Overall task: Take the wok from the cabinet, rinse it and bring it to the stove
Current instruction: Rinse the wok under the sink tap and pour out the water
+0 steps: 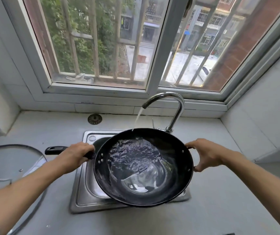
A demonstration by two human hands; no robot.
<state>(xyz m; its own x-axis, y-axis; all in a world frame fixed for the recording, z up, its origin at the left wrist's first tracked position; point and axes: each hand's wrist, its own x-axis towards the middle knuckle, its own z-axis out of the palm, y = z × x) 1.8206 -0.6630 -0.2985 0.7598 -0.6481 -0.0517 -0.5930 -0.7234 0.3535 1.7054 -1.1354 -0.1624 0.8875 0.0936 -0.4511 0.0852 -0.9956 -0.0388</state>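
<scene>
Wok: round black metal wok [143, 168] held over the steel sink [81, 189], its near side lower than its far side.
Left hand: left hand [78, 156] has fingers curled round the wok's long black handle [54, 149], close to the bowl.
Right hand: right hand [203, 154] grips the small loop handle on the wok's opposite rim, thumb and fingers hooked on it; the loop itself is mostly hidden.
Contents: rippling water pools inside the wok.
Faucet: curved chrome faucet [174, 107] pours a stream [138, 117] just inside the wok's far rim.
Lid: glass lid [8, 160] lies on the grey counter [220, 200], left of the sink.
</scene>
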